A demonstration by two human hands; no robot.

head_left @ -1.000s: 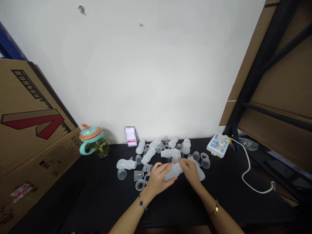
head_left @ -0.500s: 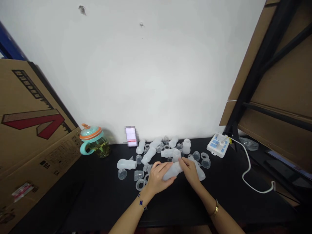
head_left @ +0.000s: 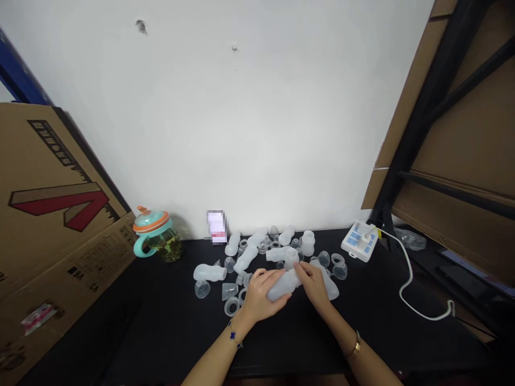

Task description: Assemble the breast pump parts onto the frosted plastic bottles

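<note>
My left hand (head_left: 259, 294) is wrapped round the body of a translucent white silicone bottle (head_left: 282, 286) lying sideways above the black table (head_left: 161, 327). My right hand (head_left: 314, 282) pinches the bottle's neck end, where a small clear part sits between the fingers. Behind and around the hands lie several more bottles (head_left: 209, 272), clear caps (head_left: 201, 289) and rings (head_left: 232, 306). One bottle (head_left: 308, 242) stands upright near the wall.
A teal and orange lidded mug (head_left: 155, 236) stands at the back left beside a big cardboard box (head_left: 52, 214). A white power strip (head_left: 359, 241) with a white cable (head_left: 410, 279) lies at the right. A black shelf frame (head_left: 422, 123) holds cardboard there.
Both hands keep their hold on the bottle with only small finger shifts at its neck. The camera view has tipped slightly.
</note>
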